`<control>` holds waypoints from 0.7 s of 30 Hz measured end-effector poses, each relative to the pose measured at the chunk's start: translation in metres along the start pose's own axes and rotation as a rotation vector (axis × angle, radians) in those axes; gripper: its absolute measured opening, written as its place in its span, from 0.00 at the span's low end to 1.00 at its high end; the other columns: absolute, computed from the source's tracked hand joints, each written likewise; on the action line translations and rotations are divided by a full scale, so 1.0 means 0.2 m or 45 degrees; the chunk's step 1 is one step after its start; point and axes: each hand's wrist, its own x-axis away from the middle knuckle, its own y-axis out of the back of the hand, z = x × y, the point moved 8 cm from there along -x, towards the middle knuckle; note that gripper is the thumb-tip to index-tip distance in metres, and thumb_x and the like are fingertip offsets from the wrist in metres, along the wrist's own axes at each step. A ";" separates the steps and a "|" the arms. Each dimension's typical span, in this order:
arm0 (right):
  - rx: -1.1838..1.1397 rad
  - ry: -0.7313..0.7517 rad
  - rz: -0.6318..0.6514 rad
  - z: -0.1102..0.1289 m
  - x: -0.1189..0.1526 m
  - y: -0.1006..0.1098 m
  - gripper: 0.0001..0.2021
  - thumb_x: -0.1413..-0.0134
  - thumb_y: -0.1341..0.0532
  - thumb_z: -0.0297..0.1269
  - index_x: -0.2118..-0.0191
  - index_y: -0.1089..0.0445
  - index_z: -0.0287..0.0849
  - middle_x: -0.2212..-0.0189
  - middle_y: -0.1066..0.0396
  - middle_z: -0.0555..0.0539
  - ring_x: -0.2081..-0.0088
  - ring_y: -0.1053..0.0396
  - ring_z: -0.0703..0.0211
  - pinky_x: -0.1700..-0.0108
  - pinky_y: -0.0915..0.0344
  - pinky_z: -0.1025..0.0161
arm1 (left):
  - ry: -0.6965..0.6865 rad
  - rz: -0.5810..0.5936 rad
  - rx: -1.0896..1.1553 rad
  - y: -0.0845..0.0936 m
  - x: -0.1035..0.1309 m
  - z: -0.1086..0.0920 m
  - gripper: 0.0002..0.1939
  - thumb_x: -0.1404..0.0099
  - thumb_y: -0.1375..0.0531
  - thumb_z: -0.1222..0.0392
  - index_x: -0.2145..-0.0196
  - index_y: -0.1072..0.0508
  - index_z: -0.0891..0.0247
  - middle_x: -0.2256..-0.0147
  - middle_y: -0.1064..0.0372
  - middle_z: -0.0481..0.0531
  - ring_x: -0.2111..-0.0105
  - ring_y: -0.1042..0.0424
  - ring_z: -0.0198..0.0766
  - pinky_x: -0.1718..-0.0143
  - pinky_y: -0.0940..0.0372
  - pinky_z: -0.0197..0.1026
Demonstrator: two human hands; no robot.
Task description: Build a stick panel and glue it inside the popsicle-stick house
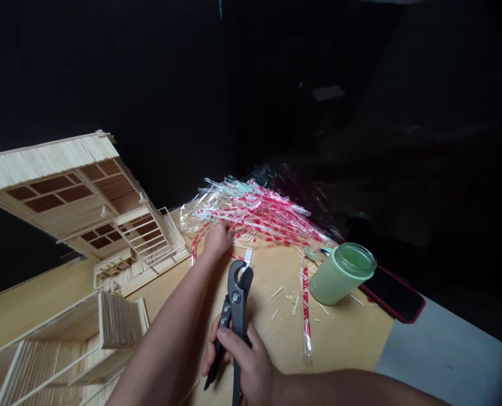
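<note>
My right hand (251, 358) is wrapped around the handles of a dark grey pipe cutter (237, 296), its curved jaws pointing away from me. Just beyond the jaws lies a small white strip (248, 257). My left hand (218, 239) reaches forward to the near edge of a pile of red-printed clear plastic wrappers (272, 217). Its fingers look curled together, and anything between them is hidden. Short cut pieces of wooden stick (277, 292) lie scattered to the right of the cutter.
A model house of thin wooden sticks (145, 237) stands at left, with another stick-built section (119, 321) nearer me. On the right are a green open jar (333, 279), a red-edged phone (397, 296) and one long wrapper (305, 307). The wooden tabletop (339, 344) ends at right.
</note>
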 end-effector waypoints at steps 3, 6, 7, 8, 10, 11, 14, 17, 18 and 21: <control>0.006 0.053 0.027 0.00 -0.01 -0.01 0.21 0.44 0.39 0.57 0.68 0.35 0.41 0.79 0.33 0.53 0.78 0.32 0.63 0.69 0.35 0.64 | -0.050 -0.046 -0.012 0.02 -0.01 -0.09 0.10 0.33 0.43 0.60 0.57 0.26 0.62 0.56 0.25 0.61 0.54 0.28 0.49 0.55 0.37 0.44; 0.020 0.094 0.031 0.00 -0.01 0.00 0.19 0.42 0.40 0.55 0.66 0.34 0.41 0.79 0.33 0.53 0.78 0.33 0.63 0.69 0.34 0.63 | -0.109 -0.039 -0.013 0.02 -0.01 -0.16 0.08 0.34 0.42 0.60 0.59 0.25 0.62 0.55 0.26 0.60 0.54 0.28 0.49 0.54 0.38 0.44; 0.020 0.105 0.028 0.00 -0.01 0.00 0.19 0.41 0.40 0.54 0.66 0.34 0.41 0.79 0.33 0.53 0.78 0.33 0.63 0.68 0.34 0.63 | -0.134 -0.018 -0.008 0.00 -0.01 -0.18 0.08 0.35 0.41 0.59 0.60 0.25 0.62 0.56 0.26 0.59 0.56 0.28 0.47 0.56 0.37 0.43; 0.019 0.118 0.023 0.01 -0.01 0.00 0.18 0.40 0.40 0.53 0.65 0.34 0.41 0.79 0.33 0.53 0.78 0.33 0.64 0.67 0.34 0.63 | -0.164 0.007 -0.002 -0.01 -0.01 -0.21 0.07 0.35 0.40 0.57 0.61 0.25 0.61 0.57 0.26 0.57 0.57 0.27 0.46 0.57 0.37 0.42; 0.015 0.137 0.015 0.02 -0.01 0.00 0.18 0.40 0.40 0.53 0.65 0.34 0.41 0.78 0.32 0.53 0.77 0.32 0.64 0.65 0.34 0.62 | -0.229 0.048 0.008 -0.03 0.00 -0.25 0.09 0.36 0.38 0.54 0.61 0.25 0.60 0.57 0.26 0.55 0.57 0.27 0.44 0.56 0.37 0.41; 0.015 0.141 0.012 0.03 -0.01 0.00 0.18 0.41 0.40 0.54 0.65 0.34 0.41 0.78 0.32 0.53 0.77 0.33 0.64 0.65 0.34 0.62 | -0.254 0.060 0.009 -0.04 0.00 -0.28 0.10 0.37 0.37 0.53 0.60 0.25 0.59 0.56 0.26 0.56 0.55 0.28 0.45 0.54 0.37 0.42; 0.051 0.141 0.017 0.05 -0.01 0.00 0.18 0.41 0.40 0.54 0.66 0.34 0.41 0.79 0.32 0.52 0.75 0.33 0.64 0.63 0.35 0.63 | -0.273 0.087 -0.005 -0.07 0.00 -0.33 0.12 0.35 0.39 0.52 0.59 0.25 0.62 0.54 0.27 0.60 0.51 0.29 0.49 0.50 0.38 0.46; 0.092 0.134 0.030 0.06 -0.01 -0.01 0.19 0.40 0.41 0.54 0.68 0.33 0.41 0.78 0.31 0.51 0.74 0.33 0.64 0.63 0.35 0.63 | -0.235 0.134 -0.023 -0.09 0.00 -0.34 0.11 0.34 0.43 0.57 0.62 0.24 0.66 0.56 0.26 0.66 0.53 0.28 0.53 0.50 0.39 0.49; 0.088 0.130 0.027 0.06 -0.01 0.00 0.19 0.41 0.40 0.54 0.67 0.34 0.41 0.78 0.31 0.51 0.74 0.32 0.63 0.64 0.35 0.63 | -0.224 0.168 -0.022 -0.09 -0.01 -0.33 0.10 0.34 0.43 0.59 0.64 0.24 0.67 0.58 0.26 0.66 0.55 0.27 0.53 0.52 0.38 0.49; 0.052 0.114 -0.006 0.06 -0.01 0.01 0.19 0.43 0.39 0.54 0.65 0.35 0.41 0.78 0.32 0.53 0.76 0.32 0.63 0.65 0.34 0.62 | -0.218 0.318 0.024 -0.09 0.00 -0.26 0.07 0.42 0.38 0.59 0.72 0.24 0.64 0.70 0.25 0.58 0.65 0.26 0.48 0.60 0.36 0.44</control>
